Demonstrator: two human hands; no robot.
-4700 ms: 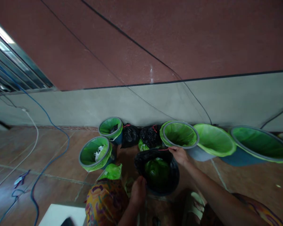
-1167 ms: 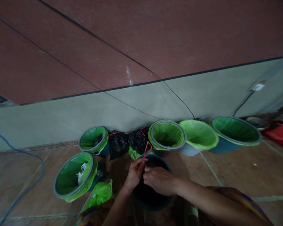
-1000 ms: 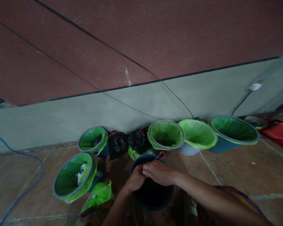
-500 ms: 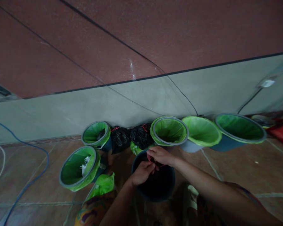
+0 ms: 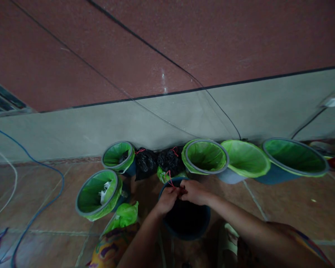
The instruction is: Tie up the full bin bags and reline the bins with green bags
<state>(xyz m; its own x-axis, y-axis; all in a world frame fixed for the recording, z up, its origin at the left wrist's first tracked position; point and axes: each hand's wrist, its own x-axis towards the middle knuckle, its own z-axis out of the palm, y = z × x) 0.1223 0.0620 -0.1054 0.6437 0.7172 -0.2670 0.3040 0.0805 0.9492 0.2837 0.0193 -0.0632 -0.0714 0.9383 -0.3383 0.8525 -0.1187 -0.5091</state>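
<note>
A dark blue bin [image 5: 206,222] stands right in front of me, its inside too dark to make out. Over its far rim, my left hand [image 5: 168,200] and my right hand [image 5: 194,192] are together, fingertips pinched on a thin red drawstring [image 5: 169,178]. A loop of that string sticks up above the left fingers. Whatever it hangs from is hidden in the dark bin. Just beyond the bin lie two black rubbish bags [image 5: 145,163] tied with red strings, with a bit of green bag [image 5: 162,175] under the right one.
Against the wall on the right stand three green-lined bins, one with a grey rim [image 5: 206,158], a pale one [image 5: 244,160] and a blue one [image 5: 287,178]. Two more green-lined bins [image 5: 99,193] are at left, beside a green bag [image 5: 125,215]. A blue cable [image 5: 61,182] crosses the floor.
Both hands have drawn closer together on the red string, with the right hand lower. A string loop now stands up above the left hand. The view has shifted slightly left.
</note>
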